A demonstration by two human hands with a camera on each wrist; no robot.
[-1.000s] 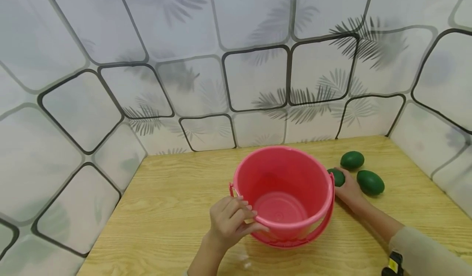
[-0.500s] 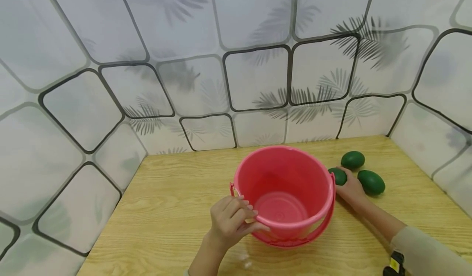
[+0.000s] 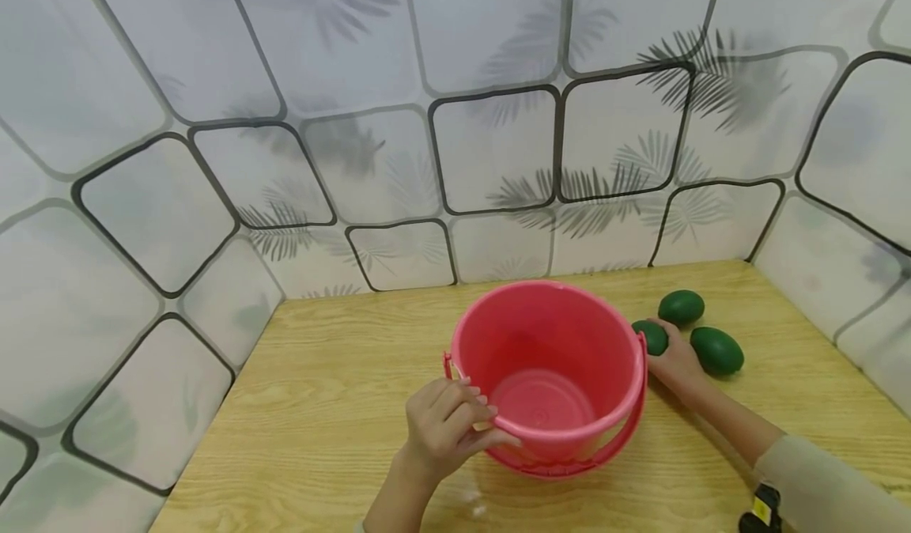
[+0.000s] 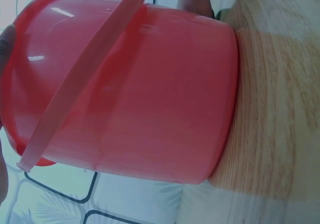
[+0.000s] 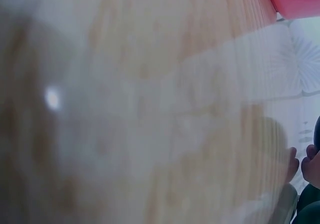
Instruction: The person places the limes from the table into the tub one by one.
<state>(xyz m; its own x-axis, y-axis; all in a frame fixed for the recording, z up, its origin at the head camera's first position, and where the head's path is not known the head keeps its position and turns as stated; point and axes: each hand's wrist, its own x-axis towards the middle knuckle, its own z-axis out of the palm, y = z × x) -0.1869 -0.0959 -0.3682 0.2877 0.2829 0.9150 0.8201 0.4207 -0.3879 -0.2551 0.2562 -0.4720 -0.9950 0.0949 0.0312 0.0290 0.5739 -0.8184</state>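
A pink plastic bucket (image 3: 544, 335) stands upright on the table with nothing inside it. My left hand (image 3: 444, 422) grips its near-left rim, fingers over the edge and thumb along the front. The handle (image 4: 82, 73) hangs down across the outer wall in the left wrist view. Just right of the bucket, my right hand (image 3: 676, 361) holds a smooth green oval fruit (image 3: 651, 338), perhaps a mango or avocado, low near the tabletop. Two similar green fruits, one behind (image 3: 681, 308) and one to the right (image 3: 716, 351), lie close to that hand.
The light wood table (image 3: 334, 391) meets a patterned wall covering (image 3: 377, 161) at its back, left and right sides. A black and yellow strap piece (image 3: 761, 508) sits at the right sleeve (image 3: 818, 478).
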